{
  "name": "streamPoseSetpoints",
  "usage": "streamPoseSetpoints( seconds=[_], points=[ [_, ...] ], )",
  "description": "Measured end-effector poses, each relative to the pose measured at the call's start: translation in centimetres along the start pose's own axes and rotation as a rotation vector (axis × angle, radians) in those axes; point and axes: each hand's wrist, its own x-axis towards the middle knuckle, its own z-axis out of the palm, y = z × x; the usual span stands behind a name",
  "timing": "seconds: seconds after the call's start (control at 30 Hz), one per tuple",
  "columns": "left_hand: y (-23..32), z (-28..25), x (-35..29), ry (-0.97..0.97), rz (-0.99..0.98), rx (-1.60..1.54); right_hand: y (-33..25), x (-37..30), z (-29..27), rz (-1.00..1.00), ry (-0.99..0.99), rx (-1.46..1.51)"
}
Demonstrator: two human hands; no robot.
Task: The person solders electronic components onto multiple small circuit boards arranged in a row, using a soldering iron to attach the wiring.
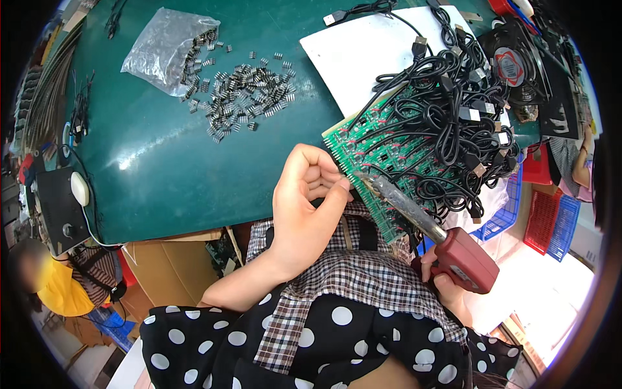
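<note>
You could burn your left hand (310, 204), curled with its hold impossible to tell at the flat green circuit boards (383, 159) by the table's (162, 175) front edge, if the scuffed metal tip (374, 187) of the red plastic soldering gun (470, 262) gripped in your right hand (448, 292) slips or snags the coiled rubbery cables (447, 133).

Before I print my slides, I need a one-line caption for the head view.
Right hand holding a soldering iron over green circuit boards, left hand at their edge.
</note>
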Motion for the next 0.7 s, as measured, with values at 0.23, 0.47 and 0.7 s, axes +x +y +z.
streamPoseSetpoints(
  seconds=[0.23, 0.47, 0.7],
  points=[
    [0.0, 0.1, -0.1, 0.004, -0.004, 0.006, 1.2, -1.0, -0.4, 0.004, 0.067, -0.313],
    [-0.2, 0.0, -0.2, 0.01, 0.005, 0.027, 0.6, -1.0, 0.0, 0.062, 0.068, -0.205],
    [-0.2, 0.0, -0.1, 0.018, 0.005, 0.035, 0.0, -1.4, -0.5, 0.071, 0.021, -0.341]
  ],
)
